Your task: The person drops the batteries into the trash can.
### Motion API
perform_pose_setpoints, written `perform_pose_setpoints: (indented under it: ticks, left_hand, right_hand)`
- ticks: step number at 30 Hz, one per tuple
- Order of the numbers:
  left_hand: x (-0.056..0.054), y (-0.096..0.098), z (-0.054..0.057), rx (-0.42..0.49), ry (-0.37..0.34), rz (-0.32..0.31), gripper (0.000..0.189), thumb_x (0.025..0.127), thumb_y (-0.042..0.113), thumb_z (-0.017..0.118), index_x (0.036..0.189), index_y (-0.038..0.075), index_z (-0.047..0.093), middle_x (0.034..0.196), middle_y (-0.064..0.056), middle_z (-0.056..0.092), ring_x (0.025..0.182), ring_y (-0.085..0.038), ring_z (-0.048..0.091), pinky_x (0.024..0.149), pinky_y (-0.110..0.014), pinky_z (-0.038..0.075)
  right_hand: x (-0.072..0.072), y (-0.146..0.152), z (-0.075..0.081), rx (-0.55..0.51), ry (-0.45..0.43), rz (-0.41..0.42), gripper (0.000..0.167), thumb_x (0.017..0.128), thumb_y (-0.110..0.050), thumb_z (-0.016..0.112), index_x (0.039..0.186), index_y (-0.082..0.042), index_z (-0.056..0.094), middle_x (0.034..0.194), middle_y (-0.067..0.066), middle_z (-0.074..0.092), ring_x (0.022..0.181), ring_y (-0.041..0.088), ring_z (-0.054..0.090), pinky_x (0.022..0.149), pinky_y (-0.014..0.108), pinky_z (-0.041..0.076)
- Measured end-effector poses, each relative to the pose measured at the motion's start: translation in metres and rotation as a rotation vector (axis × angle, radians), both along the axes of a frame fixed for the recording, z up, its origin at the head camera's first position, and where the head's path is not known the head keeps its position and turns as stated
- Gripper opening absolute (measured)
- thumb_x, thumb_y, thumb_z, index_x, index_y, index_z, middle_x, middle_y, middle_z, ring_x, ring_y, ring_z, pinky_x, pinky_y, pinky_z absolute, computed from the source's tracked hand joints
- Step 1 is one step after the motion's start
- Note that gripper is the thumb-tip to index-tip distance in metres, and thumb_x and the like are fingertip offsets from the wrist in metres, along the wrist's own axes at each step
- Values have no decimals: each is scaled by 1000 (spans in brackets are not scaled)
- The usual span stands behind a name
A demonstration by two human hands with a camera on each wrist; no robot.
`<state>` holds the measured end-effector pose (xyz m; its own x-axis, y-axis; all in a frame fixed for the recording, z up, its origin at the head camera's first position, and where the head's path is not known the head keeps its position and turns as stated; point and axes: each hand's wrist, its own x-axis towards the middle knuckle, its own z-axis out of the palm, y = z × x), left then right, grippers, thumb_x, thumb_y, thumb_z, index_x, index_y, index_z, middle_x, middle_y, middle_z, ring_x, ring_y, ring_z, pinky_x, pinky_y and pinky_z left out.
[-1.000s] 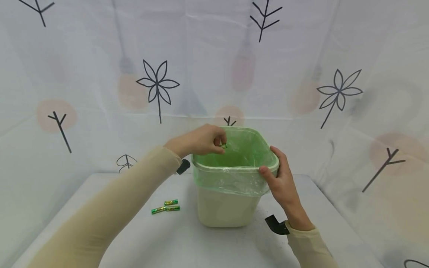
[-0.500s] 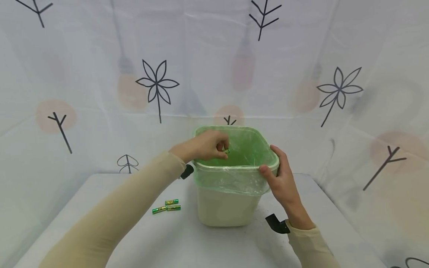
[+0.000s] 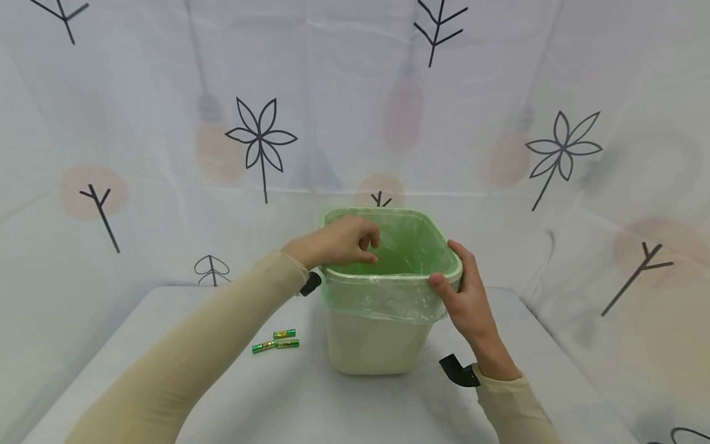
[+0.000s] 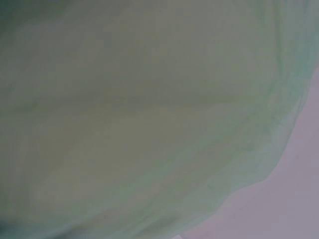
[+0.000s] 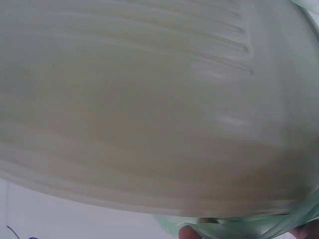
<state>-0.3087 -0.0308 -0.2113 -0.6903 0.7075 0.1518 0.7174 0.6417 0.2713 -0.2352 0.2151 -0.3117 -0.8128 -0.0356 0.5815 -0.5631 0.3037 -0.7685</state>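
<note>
My left hand (image 3: 341, 240) hangs over the mouth of a pale green trash bin (image 3: 377, 348), thumb and fingers loosely bent and apart. No battery shows between them. A thin green plastic bag (image 3: 383, 302) lines the bin and folds down over its rim. At the right front corner, my right hand (image 3: 471, 308) grips the rim and bag, thumb in front. In the right wrist view the bin's side wall (image 5: 129, 109) fills most of the picture, and a fingertip (image 5: 189, 232) shows at the bottom edge. The bin's bottom is hidden.
Three green-and-gold batteries lie close together left of the bin: a rear battery (image 3: 285, 333), a right battery (image 3: 288, 343) and a left battery (image 3: 263, 346). All stand on a white table (image 3: 233, 401) before a patterned cloth backdrop (image 3: 344, 123).
My left hand has dipped slightly into the bin's mouth and let go of a battery, which is now out of sight. My right hand keeps its hold on the rim.
</note>
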Motion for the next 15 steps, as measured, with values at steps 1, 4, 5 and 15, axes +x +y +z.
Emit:
perform_pose_setpoints:
  ticks: [1,4,5,15]
  left_hand:
    - [0,0,0,1,2,0,22,86,23,73,100,11,61,85,-1,58,78,-15,54,73,-28,46]
    - [0,-1,1,10,-4,-7,21,87,22,72,101,11,61,86,-1,58,79,-15,54,74,-28,46]
    - [0,-1,2,13,-3,-10,22,87,22,72,102,10,61,86,-1,58,79,-15,54,74,-28,46]
    - [10,-20,12,137,71,-71,18,87,20,71,97,9,61,81,-1,57,75,-15,53,73,-30,45]
  right_hand:
    - [0,0,0,0,2,1,67,93,-26,62,149,-19,25,130,16,45,105,20,53,81,20,46]
    - [0,0,1,2,5,-1,67,93,-25,62,149,-20,25,131,16,45,105,20,53,82,19,45]
    - [0,0,1,3,4,-2,67,93,-25,62,149,-21,26,131,16,45,105,20,52,82,19,45]
    - [-1,0,1,1,0,3,67,94,-23,62,149,-19,25,129,16,46,103,19,53,81,19,46]
